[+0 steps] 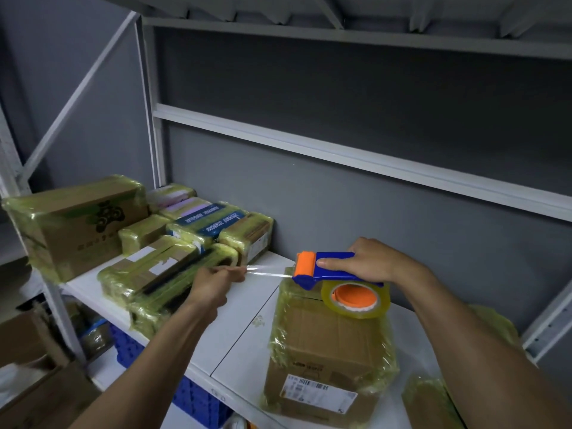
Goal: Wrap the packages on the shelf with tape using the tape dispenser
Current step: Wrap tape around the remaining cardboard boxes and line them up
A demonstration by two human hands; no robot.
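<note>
White shelf (235, 329): right hand (368, 261) grips dispenser (328, 267) over box (328, 345); left hand (213, 283) pinches tape (269, 271) stretched leftward.

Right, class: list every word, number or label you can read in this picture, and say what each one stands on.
Nothing here can be read for certain.
Large box: dark logo and characters, too blurred.
Blue-labelled packages: white print, too small.
Front box: white barcode label, print too small.
</note>
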